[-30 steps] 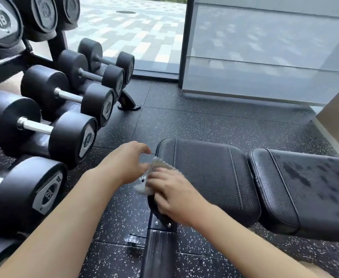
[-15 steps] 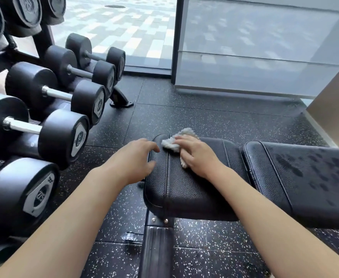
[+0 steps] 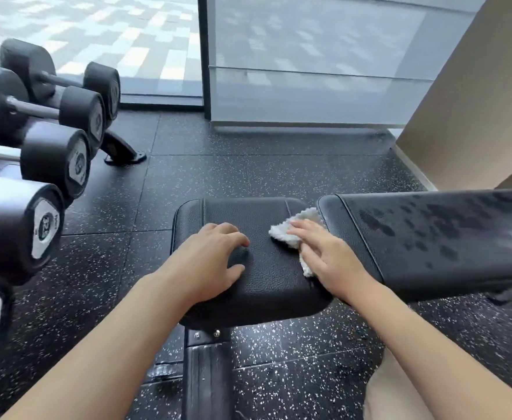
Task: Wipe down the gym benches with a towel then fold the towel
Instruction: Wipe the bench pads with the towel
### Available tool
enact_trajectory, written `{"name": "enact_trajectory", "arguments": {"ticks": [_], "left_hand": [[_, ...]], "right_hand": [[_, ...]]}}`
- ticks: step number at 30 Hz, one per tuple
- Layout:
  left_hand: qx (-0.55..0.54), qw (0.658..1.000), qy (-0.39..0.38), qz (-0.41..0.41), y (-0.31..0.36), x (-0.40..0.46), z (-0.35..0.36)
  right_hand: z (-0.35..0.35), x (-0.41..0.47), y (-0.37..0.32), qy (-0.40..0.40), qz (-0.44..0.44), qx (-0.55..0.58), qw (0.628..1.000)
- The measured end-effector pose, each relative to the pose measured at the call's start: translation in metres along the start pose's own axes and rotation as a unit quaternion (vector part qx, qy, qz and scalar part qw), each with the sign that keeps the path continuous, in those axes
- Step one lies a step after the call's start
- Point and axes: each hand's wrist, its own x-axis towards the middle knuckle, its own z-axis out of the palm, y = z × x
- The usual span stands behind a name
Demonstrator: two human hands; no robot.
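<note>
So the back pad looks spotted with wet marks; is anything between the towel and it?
Nothing visible: the white towel under the right hand already reaches the gap beside the back pad.

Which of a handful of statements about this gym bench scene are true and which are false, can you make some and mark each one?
1. The right hand presses a white towel on the bench. True.
2. The left hand holds a spray bottle. False: it rests bare on the seat pad, holding nothing.
3. The long back pad shows dark wet blotches. True.
4. The dumbbells lie scattered on the floor. False: they sit on a rack to the person's left.
5. The towel lies near the gap between the seat pad and the back pad. True.
6. The towel is neatly folded into a square. False: it is bunched under the fingers.
</note>
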Motion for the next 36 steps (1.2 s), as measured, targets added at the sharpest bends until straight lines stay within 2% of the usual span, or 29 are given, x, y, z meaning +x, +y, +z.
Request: {"name": "enact_trajectory", "arguments": {"ticks": [4, 6, 10, 15, 20, 25, 29, 32, 34, 36], "left_hand": [[0.012, 1.000, -0.011, 0.020, 0.010, 0.008, 0.009], [0.011, 1.000, -0.004, 0.024, 0.015, 0.014, 0.012], [0.003, 0.999, 0.001, 0.039, 0.026, 0.026, 0.018], [0.010, 0.998, 0.007, 0.063, 0.036, 0.043, 0.026], [0.011, 0.997, 0.016, 0.078, 0.047, 0.055, 0.032], [0.008, 0.995, 0.019, 0.095, 0.052, 0.060, 0.036], [0.008, 0.992, 0.022, 0.120, 0.064, 0.063, 0.040], [0.013, 0.990, 0.020, 0.138, 0.077, 0.064, 0.048], [0.015, 0.989, 0.020, 0.144, 0.082, 0.065, 0.052], [0.013, 0.989, 0.020, 0.143, 0.082, 0.068, 0.053]], "right_hand": [[0.001, 0.069, 0.005, 0.036, 0.072, -0.015, 0.997], [0.006, 0.075, -0.003, 0.042, 0.082, -0.019, 0.996], [0.006, 0.021, -0.014, 0.047, 0.055, -0.026, 0.997], [-0.009, -0.071, -0.011, 0.003, 0.010, -0.019, 1.000], [-0.040, -0.097, 0.014, 0.008, -0.021, -0.107, 0.994], [-0.030, -0.058, 0.034, 0.005, 0.005, -0.146, 0.989], [-0.037, 0.027, 0.044, 0.012, 0.058, -0.136, 0.989], [-0.034, 0.087, 0.047, -0.028, 0.115, -0.153, 0.981], [-0.030, 0.097, 0.046, -0.031, 0.129, -0.171, 0.976], [-0.030, 0.077, 0.042, -0.008, 0.102, -0.174, 0.979]]}}
